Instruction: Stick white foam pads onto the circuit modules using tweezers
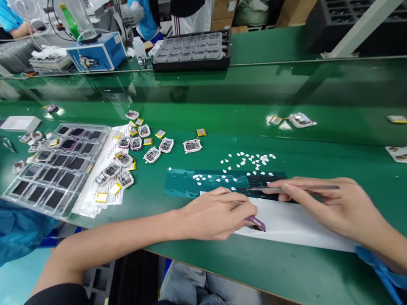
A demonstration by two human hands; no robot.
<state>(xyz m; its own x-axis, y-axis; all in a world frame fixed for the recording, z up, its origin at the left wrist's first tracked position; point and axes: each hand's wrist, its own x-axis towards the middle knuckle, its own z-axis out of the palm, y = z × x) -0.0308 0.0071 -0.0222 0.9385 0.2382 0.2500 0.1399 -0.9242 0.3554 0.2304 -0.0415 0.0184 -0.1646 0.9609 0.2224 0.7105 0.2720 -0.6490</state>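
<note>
My left hand (221, 214) is closed around a small purple-edged casing (257, 223), whose far side is hidden by my fingers. In my right hand (340, 204) I pinch a pair of metal tweezers (307, 188); their tips point left, over black strips (262, 181) on a teal film (179, 181). Under both hands lies a white sheet (302, 222). Many small white pieces (253, 158) are scattered on the film and the green mat just beyond. Whether the tweezers grip anything is too small to tell.
Left of me are small device housings with yellow-edged batteries (152, 154), printed paper (91, 195) and a clear compartment tray (57, 169). A co-worker's blue sleeve (7, 228) is at the left edge. A black tray (190, 51) and a blue machine (96, 53) stand behind.
</note>
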